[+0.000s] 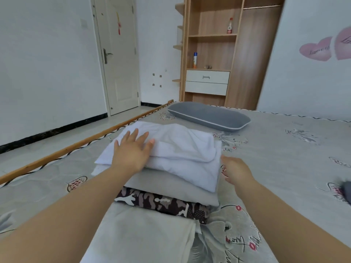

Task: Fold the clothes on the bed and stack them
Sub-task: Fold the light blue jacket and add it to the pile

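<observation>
A folded white garment (182, 154) tops a stack on the bed (284, 158). Under it lies a folded grey garment (171, 186), then a camouflage-patterned one (161, 203). A pale grey cloth (140, 238) lies flat in front of the stack, nearest to me. My left hand (133, 150) rests flat on the left part of the white garment, fingers spread. At the stack's right edge my right hand (235, 171) has its fingers relaxed beside the white garment, holding nothing.
A grey pillow (209, 115) lies behind the stack. The bed's wooden edge (76, 147) runs along the left, with floor and a door (117, 54) beyond. A wooden wardrobe (228, 50) stands at the back. A dark object (346, 190) shows at the right border.
</observation>
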